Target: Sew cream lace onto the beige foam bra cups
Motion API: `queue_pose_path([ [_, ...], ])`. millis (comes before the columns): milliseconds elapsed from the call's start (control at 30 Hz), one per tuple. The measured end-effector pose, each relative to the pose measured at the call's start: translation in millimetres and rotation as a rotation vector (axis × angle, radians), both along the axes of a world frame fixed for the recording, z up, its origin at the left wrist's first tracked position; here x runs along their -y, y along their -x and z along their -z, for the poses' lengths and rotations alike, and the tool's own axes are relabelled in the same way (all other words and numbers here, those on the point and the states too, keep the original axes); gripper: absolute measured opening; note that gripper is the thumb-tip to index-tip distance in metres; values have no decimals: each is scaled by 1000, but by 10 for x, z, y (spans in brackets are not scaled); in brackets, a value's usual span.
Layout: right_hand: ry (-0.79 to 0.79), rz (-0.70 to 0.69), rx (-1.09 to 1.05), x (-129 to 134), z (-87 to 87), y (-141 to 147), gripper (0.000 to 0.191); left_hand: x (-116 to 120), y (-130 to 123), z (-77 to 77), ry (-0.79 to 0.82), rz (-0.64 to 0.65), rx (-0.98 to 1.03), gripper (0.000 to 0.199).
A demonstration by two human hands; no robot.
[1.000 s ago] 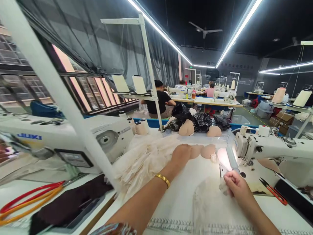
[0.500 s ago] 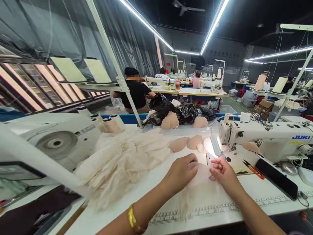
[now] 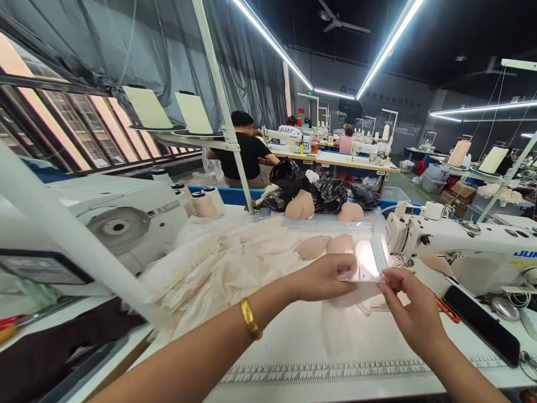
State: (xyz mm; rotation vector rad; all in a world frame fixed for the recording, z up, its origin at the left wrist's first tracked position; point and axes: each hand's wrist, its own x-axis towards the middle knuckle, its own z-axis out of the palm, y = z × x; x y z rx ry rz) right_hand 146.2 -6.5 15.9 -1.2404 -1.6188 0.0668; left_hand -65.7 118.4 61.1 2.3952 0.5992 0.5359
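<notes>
Between my two hands a piece of thin, sheer pale fabric (image 3: 361,294) is stretched, its lower part hanging over the white table. My left hand (image 3: 325,277), below a gold bracelet on the wrist, pinches the fabric's left end. On the right end, my right hand (image 3: 413,305) grips it between thumb and fingers. Just beyond stands the sewing machine (image 3: 470,235), its small lamp (image 3: 380,254) shining brightly over the needle area. Beige bra cups (image 3: 312,247) lie behind my left hand. To the left spreads a heap of cream sheer fabric (image 3: 218,268).
Orange-handled thread snips (image 3: 448,309) and a black phone (image 3: 482,324) lie at the right. A printed ruler strip (image 3: 327,372) runs along the table's front. Black plastic bags (image 3: 331,193) sit at the back edge. A white stand pole (image 3: 84,240) crosses the left side. A person in black (image 3: 243,154) sits beyond.
Both hands have shifted right in the view, the fabric now pulled straighter between them. The left hand has turned flatter. The whole view has swung slightly left.
</notes>
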Motion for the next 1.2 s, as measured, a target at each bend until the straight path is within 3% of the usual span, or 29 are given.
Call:
queue_pose_path([
  [67, -97, 38, 57, -46, -26, 54, 12, 28, 78, 57, -205, -107, 69, 10],
  [167, -154, -26, 203, -173, 128, 45, 19, 79, 171, 247, -483, -144, 5, 11],
  [300, 34, -179, 541, -328, 497, -192, 25, 167, 166, 579, -647, 72, -227, 15],
  [400, 206, -221, 647, -387, 646, -423, 23, 171, -3, 723, -721, 205, -244, 17],
  [467, 200, -243, 668, -424, 674, -554, 25, 139, -161, 750, -744, 204, -236, 18],
  [600, 84, -303, 656, -481, 677, -720, 30, 102, -376, 746, -684, 81, -308, 24],
  [833, 97, -294, 638, -339, 514, -716, 36, 101, -346, 840, -657, 102, -3, 24],
  [1200, 175, -314, 649, -273, 425, -693, 37, 24, -446, 1105, -697, 74, 52, 19],
])
